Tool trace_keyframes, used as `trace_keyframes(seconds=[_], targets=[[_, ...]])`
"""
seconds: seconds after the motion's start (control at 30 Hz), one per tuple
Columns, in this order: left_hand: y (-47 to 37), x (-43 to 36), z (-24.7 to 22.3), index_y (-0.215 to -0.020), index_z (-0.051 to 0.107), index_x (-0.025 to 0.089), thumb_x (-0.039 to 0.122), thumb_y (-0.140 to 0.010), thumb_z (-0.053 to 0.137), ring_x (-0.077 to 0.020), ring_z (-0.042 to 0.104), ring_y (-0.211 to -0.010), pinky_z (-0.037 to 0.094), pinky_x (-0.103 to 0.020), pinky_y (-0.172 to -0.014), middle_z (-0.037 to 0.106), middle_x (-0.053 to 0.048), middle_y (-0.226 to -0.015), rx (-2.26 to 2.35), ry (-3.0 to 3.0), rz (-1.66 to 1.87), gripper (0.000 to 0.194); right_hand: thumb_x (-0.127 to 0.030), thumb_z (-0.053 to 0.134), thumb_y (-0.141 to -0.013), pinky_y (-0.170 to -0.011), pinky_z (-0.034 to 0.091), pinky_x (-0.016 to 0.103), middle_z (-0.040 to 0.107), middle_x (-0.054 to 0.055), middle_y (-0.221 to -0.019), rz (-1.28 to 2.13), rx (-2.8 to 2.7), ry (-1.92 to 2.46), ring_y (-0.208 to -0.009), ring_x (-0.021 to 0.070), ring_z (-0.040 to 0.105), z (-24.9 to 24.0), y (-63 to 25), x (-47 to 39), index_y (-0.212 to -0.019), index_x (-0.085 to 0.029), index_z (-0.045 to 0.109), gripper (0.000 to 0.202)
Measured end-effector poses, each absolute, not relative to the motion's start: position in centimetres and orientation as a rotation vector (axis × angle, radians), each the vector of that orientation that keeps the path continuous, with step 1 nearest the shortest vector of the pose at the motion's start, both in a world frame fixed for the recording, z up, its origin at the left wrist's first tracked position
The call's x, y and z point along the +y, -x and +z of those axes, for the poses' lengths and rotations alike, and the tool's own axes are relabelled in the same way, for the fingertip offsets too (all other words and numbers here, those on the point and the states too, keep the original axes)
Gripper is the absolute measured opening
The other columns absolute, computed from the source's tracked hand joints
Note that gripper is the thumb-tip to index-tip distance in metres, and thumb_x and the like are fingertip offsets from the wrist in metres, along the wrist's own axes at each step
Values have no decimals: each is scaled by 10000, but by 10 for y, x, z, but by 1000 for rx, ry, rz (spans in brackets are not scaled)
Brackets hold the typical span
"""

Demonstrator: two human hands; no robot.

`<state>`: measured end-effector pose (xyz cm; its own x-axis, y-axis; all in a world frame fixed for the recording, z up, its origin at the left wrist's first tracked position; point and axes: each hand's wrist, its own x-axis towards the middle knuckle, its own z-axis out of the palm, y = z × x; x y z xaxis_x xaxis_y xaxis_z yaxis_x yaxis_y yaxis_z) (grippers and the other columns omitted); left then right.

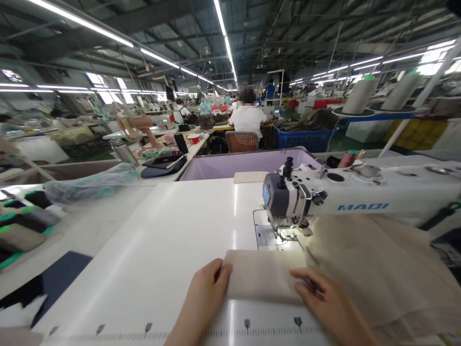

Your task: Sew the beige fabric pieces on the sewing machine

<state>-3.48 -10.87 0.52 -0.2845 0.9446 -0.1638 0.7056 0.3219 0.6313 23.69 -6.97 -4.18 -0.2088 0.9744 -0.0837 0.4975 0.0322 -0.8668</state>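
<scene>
A beige rectangular fabric piece (262,276) lies flat on the white table just in front of the sewing machine's needle area. My left hand (211,293) pinches its left edge, thumb along the side. At the right end, my right hand (324,298) has thumb and forefinger closed over the piece; a small dark-grey thing shows among these fingers, too unclear to name. The white sewing machine (360,192) stands beyond and to the right, its presser foot (286,234) lit and apart from the piece. Larger beige fabric (367,259) spreads beneath the machine arm.
Another beige piece (250,177) rests at the table's far edge, before a lilac-lined bin (223,166). Thread cones (25,233) and dark blue fabric (66,274) lie left. A ruler scale (187,335) runs along the near edge. A person (248,117) sits ahead, facing away.
</scene>
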Motion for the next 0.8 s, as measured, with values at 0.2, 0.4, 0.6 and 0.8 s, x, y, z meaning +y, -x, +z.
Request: trace_keyframes(seconds=[0.2, 0.4, 0.6, 0.8], targets=[[39, -113, -14, -1090, 549, 226, 422, -849, 460, -218, 576, -639, 393, -309, -633, 561, 40, -680, 2045, -1329, 836, 323, -471, 608, -807, -806, 573, 254, 791, 28, -1036, 1052, -1784, 1496, -962, 245, 734, -52, -242, -67, -971, -281, 790, 310], [37, -116, -16, -1047, 511, 235, 420, -865, 469, -214, 604, -652, 408, -309, -621, 600, 28, -721, 1991, -1310, 896, 263, -510, 640, -796, -809, 590, 256, 796, 38, -1032, 1067, -1799, 1514, -928, 254, 747, -50, -248, -65, -984, -275, 797, 339], [36, -116, -8, -1031, 497, 242, 384, -896, 458, -209, 613, -667, 420, -315, -636, 609, 22, -771, 2003, -1300, 859, 200, -530, 624, -820, -786, 596, 247, 797, 27, -1017, 1052, -1820, 1523, -902, 245, 754, -51, -249, -68, -978, -293, 796, 333], [36, -113, -12, -1002, 501, 247, 355, -895, 456, -202, 603, -646, 402, -301, -615, 603, 35, -741, 2032, -1302, 852, 158, -533, 639, -817, -734, 597, 227, 802, 17, -957, 977, -1837, 1529, -795, 225, 758, -53, -252, -69, -973, -308, 797, 317]])
